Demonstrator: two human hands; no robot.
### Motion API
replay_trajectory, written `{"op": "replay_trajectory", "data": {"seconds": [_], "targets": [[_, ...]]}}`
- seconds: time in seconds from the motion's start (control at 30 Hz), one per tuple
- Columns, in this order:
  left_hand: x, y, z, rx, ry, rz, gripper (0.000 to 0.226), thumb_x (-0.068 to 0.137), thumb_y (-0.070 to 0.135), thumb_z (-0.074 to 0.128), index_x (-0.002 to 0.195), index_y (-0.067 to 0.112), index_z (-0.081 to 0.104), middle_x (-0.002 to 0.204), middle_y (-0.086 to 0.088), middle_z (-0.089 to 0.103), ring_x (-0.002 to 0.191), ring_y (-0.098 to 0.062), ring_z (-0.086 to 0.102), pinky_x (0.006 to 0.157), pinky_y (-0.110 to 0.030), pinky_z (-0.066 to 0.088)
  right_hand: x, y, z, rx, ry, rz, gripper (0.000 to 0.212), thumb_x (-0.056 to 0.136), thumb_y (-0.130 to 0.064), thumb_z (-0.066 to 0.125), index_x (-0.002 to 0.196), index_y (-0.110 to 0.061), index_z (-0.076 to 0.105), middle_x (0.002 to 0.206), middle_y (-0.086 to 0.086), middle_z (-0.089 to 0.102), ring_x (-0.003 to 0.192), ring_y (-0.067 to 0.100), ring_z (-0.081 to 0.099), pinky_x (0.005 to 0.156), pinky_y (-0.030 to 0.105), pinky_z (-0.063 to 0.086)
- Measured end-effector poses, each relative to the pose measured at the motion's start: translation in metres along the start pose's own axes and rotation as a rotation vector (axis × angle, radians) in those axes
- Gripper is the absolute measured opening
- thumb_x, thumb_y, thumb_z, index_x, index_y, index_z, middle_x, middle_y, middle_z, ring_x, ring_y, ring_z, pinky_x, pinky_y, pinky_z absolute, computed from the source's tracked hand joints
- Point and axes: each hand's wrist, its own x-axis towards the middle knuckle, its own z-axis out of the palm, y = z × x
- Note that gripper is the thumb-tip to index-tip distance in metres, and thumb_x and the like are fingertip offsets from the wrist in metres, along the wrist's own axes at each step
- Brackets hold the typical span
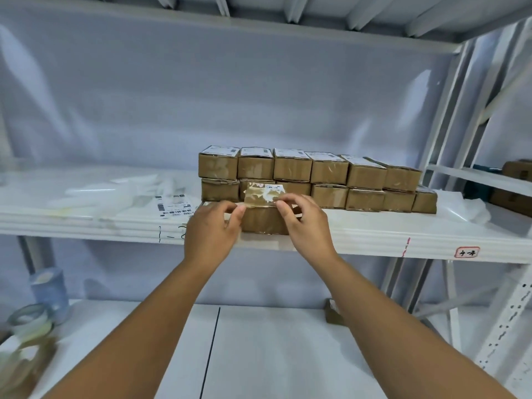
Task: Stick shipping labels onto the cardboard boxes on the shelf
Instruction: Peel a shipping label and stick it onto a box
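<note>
Evidently the left hand (213, 226) and right hand (308, 226) each pinch one end of a shipping label (263, 194), holding it taut, likely so it lands flat, over the lone cardboard box (262, 223) at the front of the shelf (374, 237), clear of the labelled stack (316, 171) behind.

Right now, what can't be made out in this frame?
Head view only:
Label print: too small, glare.
Front box top: hidden by label, left hand and right hand.
Tape rolls: blurred, cut by left edge.
Side box: cut by right edge.
</note>
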Motion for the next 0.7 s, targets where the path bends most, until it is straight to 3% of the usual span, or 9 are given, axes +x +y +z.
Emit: {"op": "replay_trajectory", "data": {"seconds": [0.17, 0.23, 0.27, 0.37, 0.43, 0.53, 0.6, 0.7], "targets": [[0.012, -0.046, -0.009, 0.394, 0.076, 0.035, 0.028, 0.09, 0.02, 0.052, 0.104, 0.001, 0.068, 0.112, -0.02, 0.064, 0.098, -0.04, 0.059, 0.091, -0.046, 0.042, 0.011, 0.017, -0.004, 0.093, 0.008, 0.152, 0.034, 0.099, -0.042, 0.04, 0.113, -0.022, 0.064, 0.107, -0.01, 0.066, 0.099, 0.007, 0.058, 0.082, 0.023, 0.044], [0.015, -0.055, -0.014, 0.509, 0.01, -0.022, 0.033, 0.089, 0.023, 0.056, 0.106, -0.004, 0.065, 0.117, -0.025, 0.061, 0.102, -0.043, 0.058, 0.093, -0.047, 0.042, 0.021, 0.022, -0.004, 0.013, 0.0, 0.17, 0.034, 0.1, -0.04, 0.041, 0.109, -0.018, 0.064, 0.103, -0.005, 0.068, 0.094, 0.011, 0.059, 0.076, 0.026, 0.041], [0.015, -0.057, -0.016, 0.536, -0.014, -0.029, 0.034, 0.09, 0.025, 0.056, 0.102, -0.005, 0.066, 0.11, -0.026, 0.063, 0.096, -0.043, 0.059, 0.087, -0.046, 0.044, 0.029, 0.023, -0.004, -0.034, -0.018, 0.192, 0.031, 0.1, -0.036, 0.042, 0.107, -0.015, 0.064, 0.1, -0.003, 0.068, 0.089, 0.013, 0.059, 0.071, 0.024, 0.039], [0.013, -0.065, -0.019, 0.575, -0.063, 0.049, 0.038, 0.091, 0.033, 0.054, 0.086, -0.003, 0.066, 0.083, -0.021, 0.067, 0.076, -0.039, 0.061, 0.067, -0.041, 0.048, 0.049, 0.024, -0.009, -0.057, -0.106, 0.342, 0.021, 0.1, -0.022, 0.044, 0.1, -0.011, 0.062, 0.082, 0.001, 0.063, 0.069, 0.016, 0.057, 0.055, 0.019, 0.043], [0.014, -0.068, -0.025, 0.551, -0.097, 0.074, 0.042, 0.093, 0.041, 0.048, 0.085, 0.003, 0.064, 0.083, -0.015, 0.066, 0.076, -0.036, 0.06, 0.062, -0.036, 0.044, 0.055, 0.029, -0.012, -0.031, -0.146, 0.417, 0.019, 0.098, -0.018, 0.048, 0.094, -0.009, 0.064, 0.071, 0.006, 0.064, 0.061, 0.022, 0.06, 0.055, 0.026, 0.05], [0.023, -0.069, -0.04, 0.627, -0.188, 0.062, 0.042, 0.091, 0.054, 0.044, 0.093, 0.017, 0.064, 0.095, -0.004, 0.066, 0.088, -0.025, 0.06, 0.064, -0.032, 0.044, 0.053, 0.036, -0.01, -0.059, -0.157, 0.41, 0.022, 0.095, -0.015, 0.052, 0.076, -0.016, 0.062, 0.067, 0.007, 0.065, 0.065, 0.03, 0.063, 0.065, 0.037, 0.055], [0.027, -0.065, -0.051, 0.713, -0.255, 0.091, 0.028, 0.091, 0.049, 0.05, 0.097, 0.025, 0.063, 0.101, 0.003, 0.065, 0.094, -0.02, 0.06, 0.065, -0.028, 0.043, 0.052, 0.039, -0.009, -0.096, -0.149, 0.395, 0.024, 0.092, -0.017, 0.056, 0.069, -0.022, 0.062, 0.075, 0.007, 0.069, 0.076, 0.032, 0.068, 0.076, 0.044, 0.058], [0.03, -0.063, -0.065, 0.771, -0.267, 0.126, 0.016, 0.093, 0.026, 0.049, 0.097, 0.03, 0.065, 0.094, 0.003, 0.065, 0.086, -0.022, 0.059, 0.063, -0.026, 0.043, 0.051, 0.039, -0.01, -0.071, -0.149, 0.402, 0.021, 0.09, -0.019, 0.059, 0.07, -0.023, 0.063, 0.078, 0.005, 0.07, 0.081, 0.031, 0.069, 0.078, 0.049, 0.057]]}}
